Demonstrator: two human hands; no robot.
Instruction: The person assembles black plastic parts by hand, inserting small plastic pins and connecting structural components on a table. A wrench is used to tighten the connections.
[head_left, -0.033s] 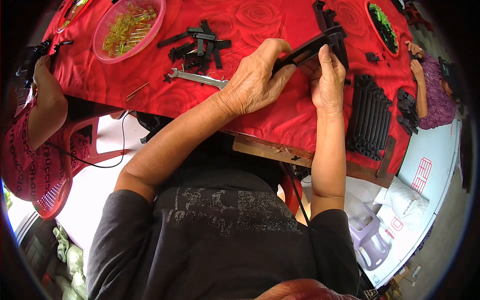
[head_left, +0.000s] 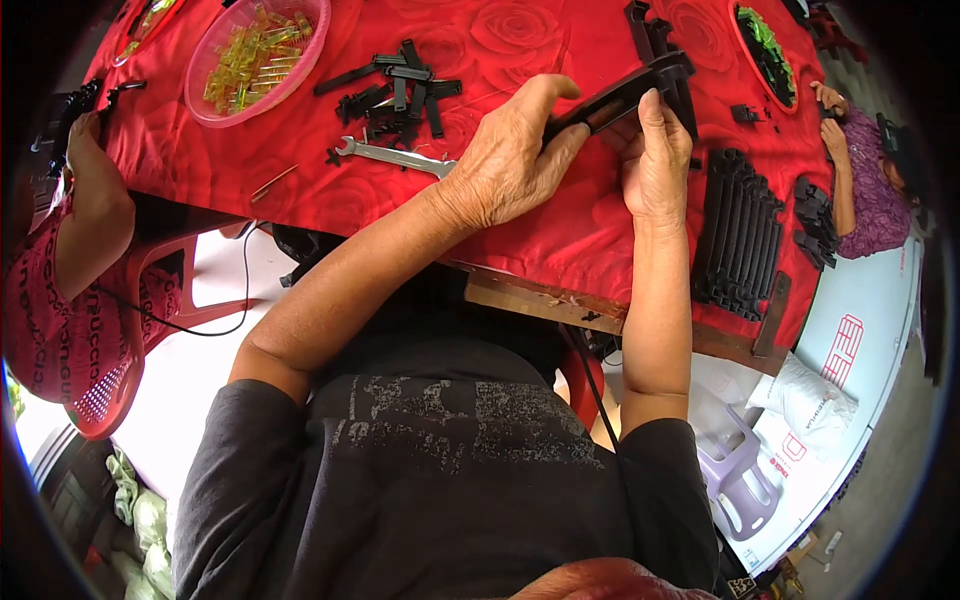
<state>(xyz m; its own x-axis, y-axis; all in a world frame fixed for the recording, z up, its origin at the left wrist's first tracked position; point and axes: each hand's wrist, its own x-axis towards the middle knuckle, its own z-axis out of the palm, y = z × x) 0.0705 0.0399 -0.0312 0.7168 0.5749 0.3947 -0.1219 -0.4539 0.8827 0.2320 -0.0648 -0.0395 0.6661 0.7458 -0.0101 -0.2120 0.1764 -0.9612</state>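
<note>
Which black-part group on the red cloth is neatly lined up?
The row of long pieces, laid side by side just right of the right hand; the pile beyond the wrench lies crisscross, the cluster farther right is smaller.

Your left hand [head_left: 512, 150] covers the near end of the black part [head_left: 622, 100]. Your right hand [head_left: 655, 165] has fingers partly hidden behind it. Your left wrist [head_left: 462, 200] hides one end of the wrench [head_left: 395, 155]. Beyond that wrist, the upper edge cuts off the pink basket [head_left: 225, 121]. Dark bits [head_left: 769, 115] right of your right hand are too small to identify.
</note>
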